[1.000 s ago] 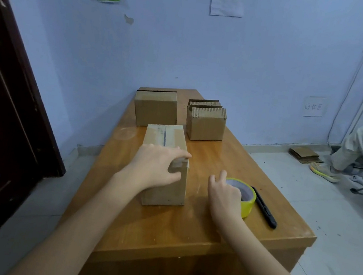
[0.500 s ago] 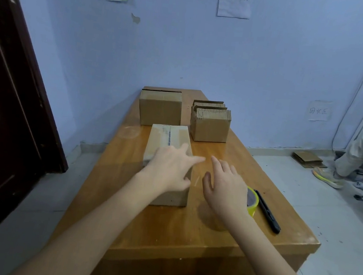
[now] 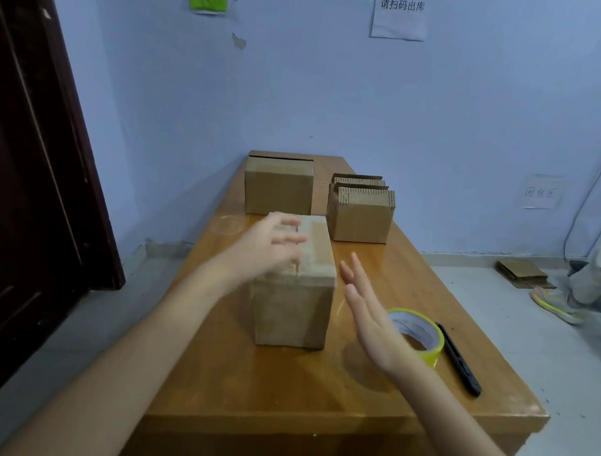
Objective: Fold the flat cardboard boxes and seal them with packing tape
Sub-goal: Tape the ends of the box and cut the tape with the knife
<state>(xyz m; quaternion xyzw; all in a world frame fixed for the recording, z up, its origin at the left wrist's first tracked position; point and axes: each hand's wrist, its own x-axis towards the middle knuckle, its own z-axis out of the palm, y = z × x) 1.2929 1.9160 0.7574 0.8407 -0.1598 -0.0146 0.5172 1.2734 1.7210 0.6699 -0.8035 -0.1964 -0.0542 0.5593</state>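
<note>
A folded cardboard box [image 3: 297, 303] with tape along its top seam stands in the middle of the wooden table [image 3: 309, 388]. My left hand [image 3: 270, 245] hovers over the box's top, blurred, fingers spread and holding nothing. My right hand [image 3: 372, 312] is held flat and edge-on just right of the box, fingers straight, apart from it. A yellow roll of packing tape [image 3: 420, 335] lies on the table behind my right hand. A second taped box [image 3: 278, 185] and a bundle of flat cardboard boxes [image 3: 361, 212] stand at the table's far end.
A black utility knife [image 3: 459, 359] lies right of the tape near the table's right edge. A dark door [image 3: 14, 173] fills the left. A seated person's leg and shoe [image 3: 562, 301] and cardboard scraps [image 3: 522, 274] are on the floor at right.
My left hand has slid forward from the box's near top edge to hover over its top. My right hand has left the tape roll and straightened beside the box.
</note>
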